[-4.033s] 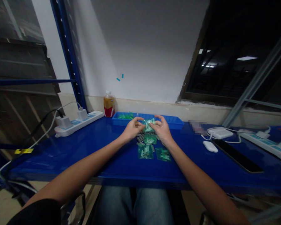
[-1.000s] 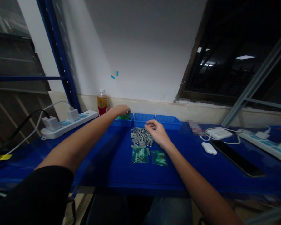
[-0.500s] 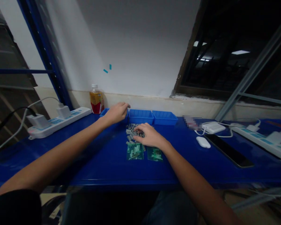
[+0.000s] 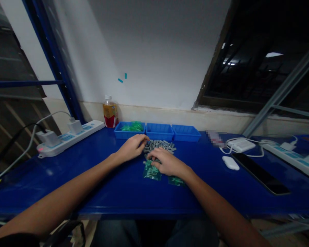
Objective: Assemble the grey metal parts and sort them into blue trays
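My left hand (image 4: 132, 148) is at the left edge of a pile of small grey metal cylinders (image 4: 161, 144). Its fingers and thumb are apart, and I see nothing in them. Over the near side of the pile, my right hand (image 4: 167, 162) has its fingers curved down among the pieces and its thumb held apart. A clear green bag (image 4: 151, 172) with several metal pieces in it lies just below the right fingertips. Another green bag (image 4: 176, 180) is partly covered by the right wrist.
Behind the pile stand a blue tray (image 4: 117, 133) of green bags, a middle blue tray (image 4: 159, 132) and a right blue tray (image 4: 186, 133). A drink bottle (image 4: 110, 113) and power strip (image 4: 67, 137) are left; a white case (image 4: 230, 163) and phone (image 4: 260, 174) are right.
My left hand has drawn back from the left tray to the pile's edge, uncovering the green bags in that tray. The right hand has shifted to the pile's near side. The view has shifted slightly.
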